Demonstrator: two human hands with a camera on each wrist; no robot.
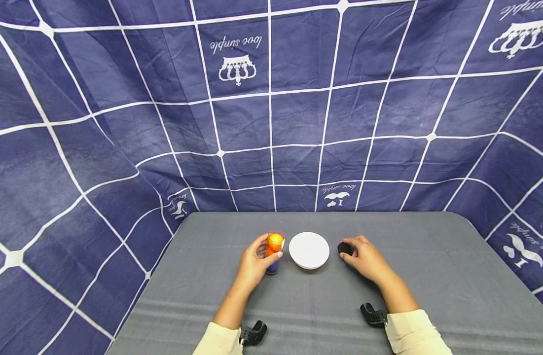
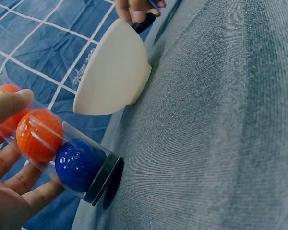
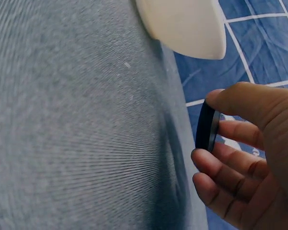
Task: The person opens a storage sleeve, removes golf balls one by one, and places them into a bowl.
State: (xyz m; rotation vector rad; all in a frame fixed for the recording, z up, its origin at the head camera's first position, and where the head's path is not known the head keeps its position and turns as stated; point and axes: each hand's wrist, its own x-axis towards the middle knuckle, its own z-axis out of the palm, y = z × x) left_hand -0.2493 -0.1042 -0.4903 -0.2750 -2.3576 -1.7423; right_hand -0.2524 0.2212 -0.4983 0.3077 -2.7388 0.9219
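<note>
My left hand (image 1: 252, 261) grips a clear plastic tube (image 2: 69, 132) standing slightly tilted, its black base (image 2: 104, 179) close to the tabletop. Stacked inside are a blue golf ball (image 2: 80, 165) at the bottom and two orange golf balls (image 2: 40, 135) above it; the top one is partly hidden behind my thumb. Between the two hands stands a white bowl (image 1: 308, 249), just right of the tube. On the bowl's other side, my right hand (image 1: 368, 259) pinches a round black cap (image 3: 208, 127) by its edge, thumb on one side and fingers on the other.
The grey cloth-covered tabletop (image 1: 311, 315) lies under everything. A blue curtain (image 1: 298, 118) with white grid lines rises behind it and along both sides. Black wrist straps (image 1: 374, 315) sit by the cream sleeves.
</note>
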